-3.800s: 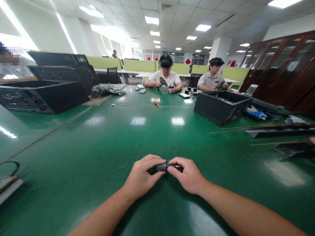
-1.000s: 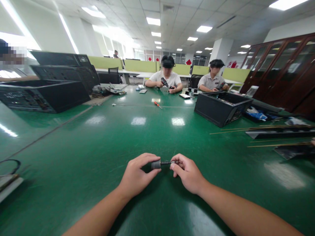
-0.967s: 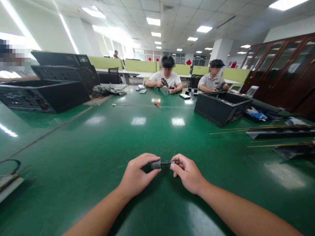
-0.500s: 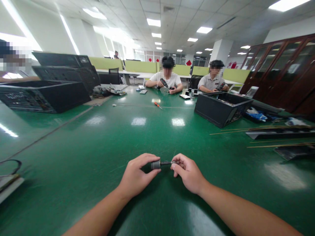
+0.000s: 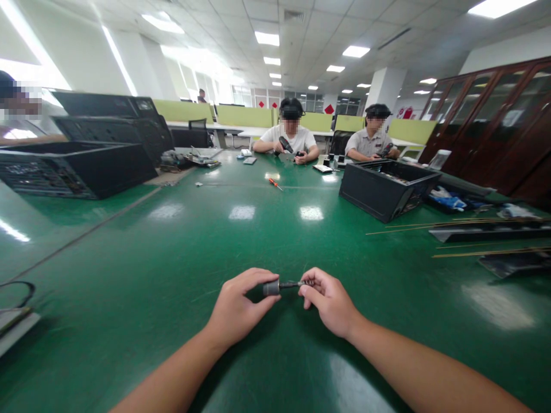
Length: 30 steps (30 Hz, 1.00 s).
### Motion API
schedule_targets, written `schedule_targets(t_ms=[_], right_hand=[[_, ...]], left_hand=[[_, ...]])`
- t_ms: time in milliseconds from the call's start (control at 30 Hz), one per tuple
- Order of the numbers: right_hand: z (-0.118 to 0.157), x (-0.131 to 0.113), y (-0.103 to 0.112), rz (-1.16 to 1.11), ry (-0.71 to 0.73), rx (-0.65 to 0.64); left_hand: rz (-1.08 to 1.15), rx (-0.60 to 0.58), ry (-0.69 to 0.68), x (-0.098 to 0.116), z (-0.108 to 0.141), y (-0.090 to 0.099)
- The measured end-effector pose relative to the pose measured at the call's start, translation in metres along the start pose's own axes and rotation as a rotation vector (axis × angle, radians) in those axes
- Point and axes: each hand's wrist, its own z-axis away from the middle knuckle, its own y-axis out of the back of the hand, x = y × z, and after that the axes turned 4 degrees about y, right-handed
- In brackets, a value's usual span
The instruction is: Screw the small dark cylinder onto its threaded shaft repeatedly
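Observation:
Between my hands, just above the green tabletop, lies a dark grey cylinder with a thin rod point(image 5: 289, 285) sticking out of its right end. My left hand point(image 5: 241, 301) grips the thick cylinder part between thumb and fingertips. The rod's far end, which looks ridged and metallic, is pinched in the fingers of my right hand point(image 5: 329, 301). That tip is partly hidden by those fingers, and the piece's exact kind cannot be made out. It is held about level, the cylinder on the left.
A black computer case point(image 5: 387, 189) stands right of centre, another open case point(image 5: 77, 169) at the left. An orange screwdriver point(image 5: 275, 184) lies further back. Long thin rods point(image 5: 486, 252) and dark metal strips lie at the right. Two co-workers sit opposite; another person is at the far left.
The view has shifted very slightly. Both hands keep the same hold on the cylinder and its rod.

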Motion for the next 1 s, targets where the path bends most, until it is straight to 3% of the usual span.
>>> schedule_targets(t_ms=[333,567,700,800,1000], right_hand=[[-0.001,0.002,0.001,-0.053,0.001,0.023],[-0.006,0.003,0.001,-0.179,-0.045,0.073],[-0.006,0.004,0.001,-0.176,-0.041,0.066],[-0.006,0.005,0.000,-0.168,-0.031,0.053],[-0.006,0.006,0.000,-0.147,-0.017,0.025]], left_hand=[[0.003,0.004,0.018,-0.001,0.001,0.001],[-0.037,0.139,0.232,-0.008,-0.003,0.003],[0.176,0.213,0.420,-0.019,-0.007,-0.001],[0.355,0.263,0.484,-0.022,-0.009,-0.002],[0.456,0.275,0.560,-0.008,-0.011,0.011]])
